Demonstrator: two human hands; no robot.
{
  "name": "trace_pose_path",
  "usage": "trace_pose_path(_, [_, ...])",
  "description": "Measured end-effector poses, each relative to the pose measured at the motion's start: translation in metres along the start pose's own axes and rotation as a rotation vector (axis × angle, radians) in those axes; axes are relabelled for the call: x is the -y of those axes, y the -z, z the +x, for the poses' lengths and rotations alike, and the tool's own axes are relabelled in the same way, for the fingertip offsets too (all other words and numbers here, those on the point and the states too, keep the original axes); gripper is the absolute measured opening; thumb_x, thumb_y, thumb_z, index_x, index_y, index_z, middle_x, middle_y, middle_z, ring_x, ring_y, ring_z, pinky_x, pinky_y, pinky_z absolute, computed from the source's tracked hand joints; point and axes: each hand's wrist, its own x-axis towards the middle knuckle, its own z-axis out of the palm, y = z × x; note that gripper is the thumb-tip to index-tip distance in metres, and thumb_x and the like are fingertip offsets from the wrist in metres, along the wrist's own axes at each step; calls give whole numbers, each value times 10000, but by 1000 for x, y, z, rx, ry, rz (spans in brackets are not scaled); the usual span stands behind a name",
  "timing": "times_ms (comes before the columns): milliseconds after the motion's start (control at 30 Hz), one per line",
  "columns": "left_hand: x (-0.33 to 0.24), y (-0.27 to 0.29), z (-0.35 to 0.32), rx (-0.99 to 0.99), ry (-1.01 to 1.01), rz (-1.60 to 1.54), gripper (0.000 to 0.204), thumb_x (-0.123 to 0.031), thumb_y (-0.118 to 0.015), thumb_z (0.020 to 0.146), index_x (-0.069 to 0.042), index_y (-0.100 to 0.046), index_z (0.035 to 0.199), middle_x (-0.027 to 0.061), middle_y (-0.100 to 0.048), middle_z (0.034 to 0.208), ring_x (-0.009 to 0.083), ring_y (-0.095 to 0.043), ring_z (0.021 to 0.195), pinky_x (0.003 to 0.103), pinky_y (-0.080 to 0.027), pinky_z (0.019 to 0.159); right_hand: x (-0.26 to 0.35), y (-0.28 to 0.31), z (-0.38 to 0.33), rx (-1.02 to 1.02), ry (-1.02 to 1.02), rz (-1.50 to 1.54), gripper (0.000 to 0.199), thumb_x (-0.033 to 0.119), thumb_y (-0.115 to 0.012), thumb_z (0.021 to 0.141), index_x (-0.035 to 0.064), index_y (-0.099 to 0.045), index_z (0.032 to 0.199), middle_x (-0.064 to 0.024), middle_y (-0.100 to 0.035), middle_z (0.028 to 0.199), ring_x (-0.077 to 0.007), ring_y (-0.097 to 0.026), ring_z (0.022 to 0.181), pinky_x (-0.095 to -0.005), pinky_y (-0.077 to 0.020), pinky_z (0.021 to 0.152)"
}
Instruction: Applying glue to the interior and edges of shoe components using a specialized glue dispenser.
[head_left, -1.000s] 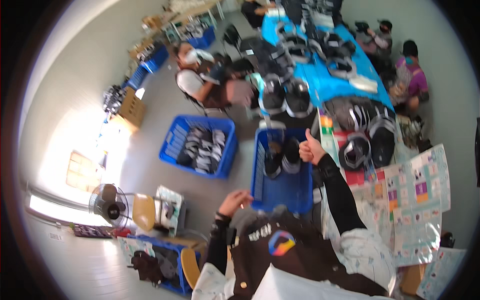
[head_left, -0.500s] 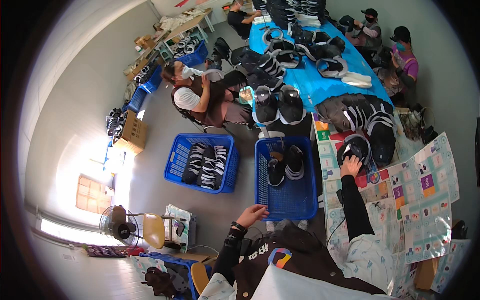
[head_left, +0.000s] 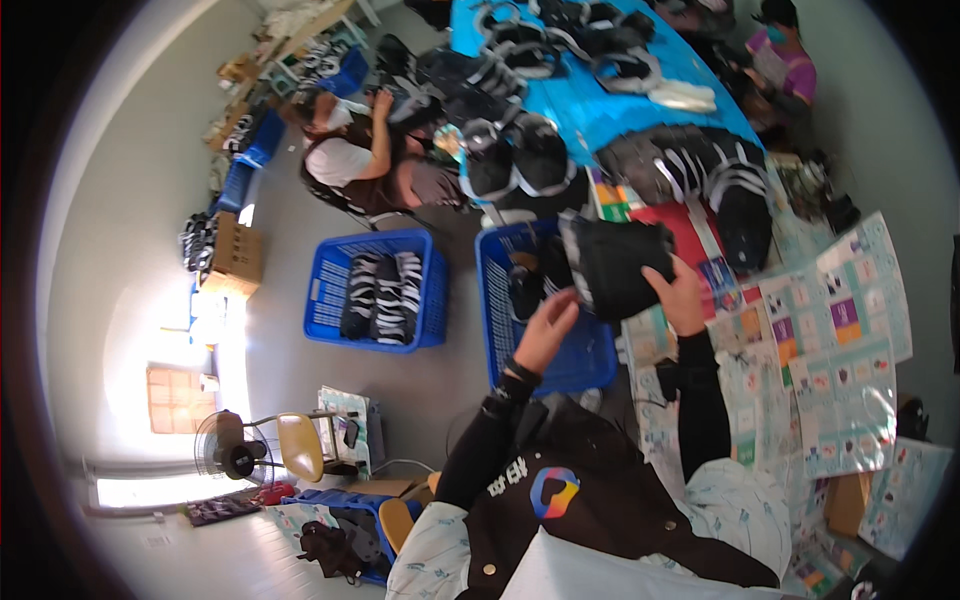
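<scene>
1. The right hand is clamped on the lower right edge of a black, white-striped fabric shoe upper, fingers curled over its rim, so the piece hangs raised above the table edge.
2. The left hand is raised at about eight o'clock from that black upper, fingers spread apart and loose; its fingertips come right up to the upper's lower left corner, though the view is too small to tell whether they actually touch it.
3. The upper sits over the seam between a blue plastic slatted crate, on the floor just left of the table, and the table's near edge.
4. Inside that crate, at nine o'clock from the upper, lie a few more dark shoe pieces.
5. A second blue plastic crate, further out at nine o'clock, holds rows of black-and-white striped uppers.
6. At three to five o'clock of the hands, pale printed paper sheets cover the table.
7. At twelve o'clock, a bright blue table cover carries heaps of dark striped uppers.
8. A seated person in a white top works at eleven o'clock, and another person in a purple top sits at one o'clock.
9. A small floor fan and a yellow chair stand at eight o'clock.
</scene>
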Motion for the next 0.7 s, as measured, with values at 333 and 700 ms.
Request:
trace_pose_path(333, [-25,-37,6,-186,-48,-322,325,-185,-614,1041,26,-617,1288,64,-688,1225,109,-623,1086,258,-474,968,10,-26,-21,25,-138,266,263,116,-730,931,-44,-680,1134,-34,-703,995,-85,-621,873,-238,-493,754])
trace_pose_path(700, [-13,-46,-13,-54,-48,146,309,-152,-525,1071,37,-597,1305,95,-678,1255,153,-608,1127,304,-448,1007,25,-9,-90,-365,-173,187,195,34,-781,824,-48,-705,984,-98,-690,897,-153,-652,760,-268,-500,678])
